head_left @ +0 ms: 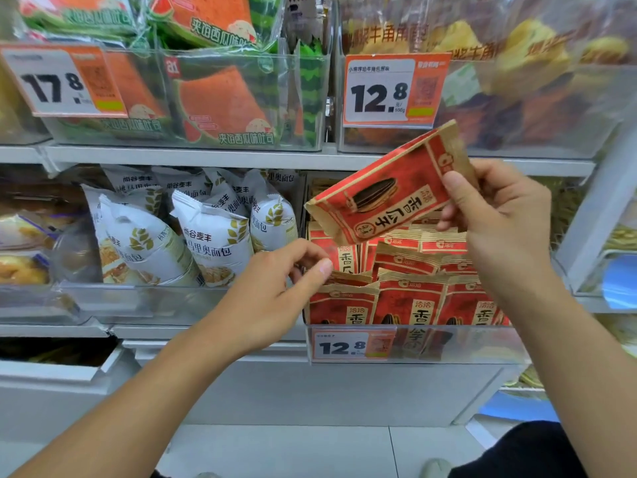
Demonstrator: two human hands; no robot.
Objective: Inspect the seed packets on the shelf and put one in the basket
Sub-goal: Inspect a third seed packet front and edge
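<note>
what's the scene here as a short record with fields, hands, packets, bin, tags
right hand: grips a held packet, red and tan, tilted, raised above the bin
left hand: fingers at the bin packets, thumb by one's top edge; grip unclear
bin: clear, holds upright seed packets
bin tag: reads 12.8
bread bags: white, left of the bin
basket: not in view
task stage: one packet lifted out, not yet in a basket
</note>
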